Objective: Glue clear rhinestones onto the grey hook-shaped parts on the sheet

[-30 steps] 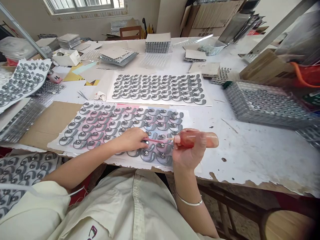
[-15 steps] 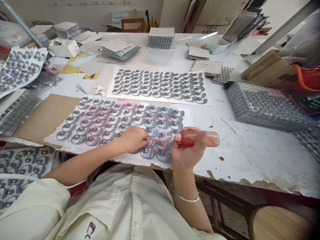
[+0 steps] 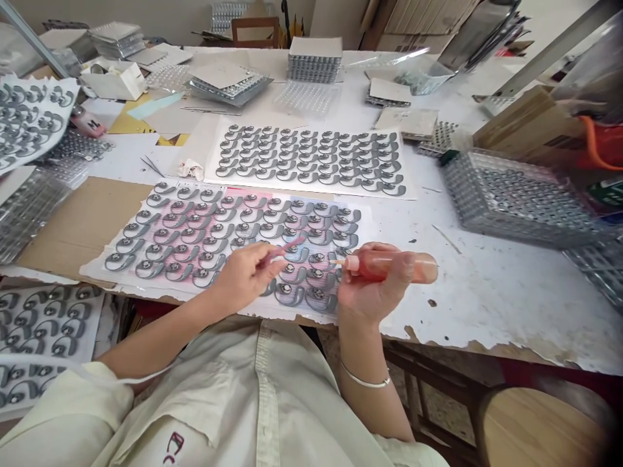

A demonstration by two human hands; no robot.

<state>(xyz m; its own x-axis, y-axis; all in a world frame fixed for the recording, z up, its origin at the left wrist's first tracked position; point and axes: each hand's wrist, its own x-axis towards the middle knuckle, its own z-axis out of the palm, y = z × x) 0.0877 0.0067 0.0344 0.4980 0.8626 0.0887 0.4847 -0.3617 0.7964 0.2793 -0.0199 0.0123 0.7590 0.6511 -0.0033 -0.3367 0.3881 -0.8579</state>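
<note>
My right hand is wrapped round a squeeze bottle of orange-red liquid, its thin nozzle pointing left over the near sheet. In my left hand a thin pink stick is pinched, its tip angled up and to the right. Both hands are above a sheet covered in rows of grey, curved, hook-shaped pieces, each with a small round metallic part. Pink and blue patches show on this sheet. Whether the nozzle touches a piece I cannot tell.
A second sheet of grey pieces lies behind. Stacked clear trays stand at the right, beside a cardboard box. Tweezers and crumpled tissue lie left of centre. A wooden stool is at the lower right.
My left hand has drawn back to the left and turned, raising the pink stick's tip away from the bottle nozzle. My right hand keeps the bottle almost in place. The view has shifted slightly.
</note>
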